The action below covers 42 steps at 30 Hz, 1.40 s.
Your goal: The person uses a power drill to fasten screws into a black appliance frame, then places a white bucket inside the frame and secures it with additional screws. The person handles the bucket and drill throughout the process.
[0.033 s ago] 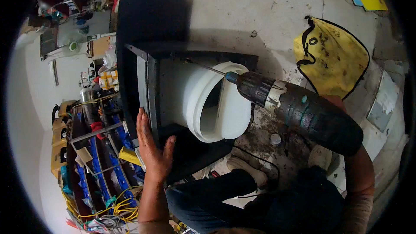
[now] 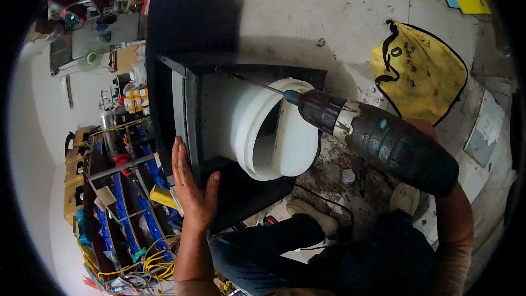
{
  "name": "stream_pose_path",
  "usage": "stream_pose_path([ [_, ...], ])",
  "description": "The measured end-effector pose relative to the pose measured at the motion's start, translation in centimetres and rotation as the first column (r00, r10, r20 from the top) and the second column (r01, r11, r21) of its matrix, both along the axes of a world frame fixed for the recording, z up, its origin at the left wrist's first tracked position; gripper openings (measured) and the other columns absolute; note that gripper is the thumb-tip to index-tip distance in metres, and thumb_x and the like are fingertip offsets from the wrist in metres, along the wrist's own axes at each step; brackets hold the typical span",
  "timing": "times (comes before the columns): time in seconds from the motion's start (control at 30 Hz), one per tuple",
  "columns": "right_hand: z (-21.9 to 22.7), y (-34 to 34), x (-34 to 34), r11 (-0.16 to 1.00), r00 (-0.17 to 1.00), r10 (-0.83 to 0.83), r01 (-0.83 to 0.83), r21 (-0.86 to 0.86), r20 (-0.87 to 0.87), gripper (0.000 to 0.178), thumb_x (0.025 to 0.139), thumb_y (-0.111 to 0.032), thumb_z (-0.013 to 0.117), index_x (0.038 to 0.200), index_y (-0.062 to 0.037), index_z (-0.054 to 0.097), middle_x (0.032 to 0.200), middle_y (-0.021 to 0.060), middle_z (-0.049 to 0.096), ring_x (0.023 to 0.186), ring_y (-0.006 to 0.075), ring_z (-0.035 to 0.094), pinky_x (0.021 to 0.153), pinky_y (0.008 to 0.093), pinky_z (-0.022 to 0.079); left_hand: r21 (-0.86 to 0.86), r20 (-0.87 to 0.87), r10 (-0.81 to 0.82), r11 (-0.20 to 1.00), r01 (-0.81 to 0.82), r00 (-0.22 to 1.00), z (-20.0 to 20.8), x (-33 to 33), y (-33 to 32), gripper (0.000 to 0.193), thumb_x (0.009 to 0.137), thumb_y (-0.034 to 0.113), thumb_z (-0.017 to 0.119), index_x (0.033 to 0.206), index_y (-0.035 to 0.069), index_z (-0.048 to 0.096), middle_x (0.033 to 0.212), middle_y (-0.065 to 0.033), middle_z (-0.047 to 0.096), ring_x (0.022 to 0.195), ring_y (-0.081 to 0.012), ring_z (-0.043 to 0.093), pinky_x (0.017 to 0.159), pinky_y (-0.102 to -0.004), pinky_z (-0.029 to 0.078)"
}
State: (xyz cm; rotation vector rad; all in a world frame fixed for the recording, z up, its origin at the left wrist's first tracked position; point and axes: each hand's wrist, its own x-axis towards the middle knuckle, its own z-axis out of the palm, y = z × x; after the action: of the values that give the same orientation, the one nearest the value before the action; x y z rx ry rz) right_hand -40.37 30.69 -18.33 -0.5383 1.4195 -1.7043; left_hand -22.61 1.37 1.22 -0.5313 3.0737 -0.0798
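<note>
My right hand (image 2: 423, 127), mostly hidden behind the tool, grips a dark, worn cordless drill (image 2: 394, 145). A long thin driver bit (image 2: 262, 85) runs from its chuck to the upper inner edge of a black box-shaped cabinet (image 2: 257, 67). Whether the tip touches a screw is too small to tell. My left hand (image 2: 195, 197) lies against the cabinet's near-left edge, fingers stretched out and thumb apart. Inside the cabinet opening sits a white round plastic bucket-like part (image 2: 249, 137), passing just under the bit.
A stained yellow cloth bag (image 2: 424, 71) with black trim lies on the concrete floor at right. A small white round cap (image 2: 348, 176) and a black cable (image 2: 329, 200) are near my shoes. Shelving with blue bins (image 2: 129, 214) and yellow cords stands at left.
</note>
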Motion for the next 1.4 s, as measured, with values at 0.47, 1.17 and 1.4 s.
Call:
stream_pose_path([
  [0.47,-1.9,-2.8,-0.2,0.996,0.996,-0.066,0.069,-0.051,0.066,0.026,0.074,-0.01,0.065,0.098,-0.0007,0.06,0.084,-0.0006,0.062,0.076,0.0066,0.055,0.066,0.0244,0.048,0.003,-0.025,0.014,1.0,-0.014,1.0,0.0,0.3,-0.5,0.071,0.071,-0.008,0.05,0.136,0.0,0.026,0.142,-0.0192,0.028,0.132,-0.032,0.025,0.108,-0.0402,0.018],
  [1.17,-10.1,1.3,1.2,0.985,0.827,0.028,0.073,0.156,-0.561,0.053,0.077,-0.03,0.067,0.121,-0.0099,0.046,0.116,0.0086,0.053,0.107,0.0231,0.05,0.095,0.0361,0.037,-0.018,-0.032,-0.008,1.0,0.008,0.999,0.5,0.1,-0.3,0.073,0.067,-0.013,0.054,0.135,0.003,0.032,0.139,-0.0233,0.029,0.128,-0.038,0.031,0.105,-0.0409,0.026],
  [1.4,-6.8,0.1,-0.7,0.971,0.389,0.091,0.168,0.168,-0.917,0.055,0.073,-0.033,0.072,0.119,-0.0117,0.053,0.115,0.0091,0.056,0.106,0.0261,0.053,0.095,0.0383,0.038,0.0,-0.035,-0.016,1.0,0.016,0.999,-0.2,-0.2,-0.6,0.072,0.067,-0.013,0.054,0.134,0.002,0.032,0.139,-0.0237,0.029,0.128,-0.0382,0.031,0.105,-0.0412,0.026],
])
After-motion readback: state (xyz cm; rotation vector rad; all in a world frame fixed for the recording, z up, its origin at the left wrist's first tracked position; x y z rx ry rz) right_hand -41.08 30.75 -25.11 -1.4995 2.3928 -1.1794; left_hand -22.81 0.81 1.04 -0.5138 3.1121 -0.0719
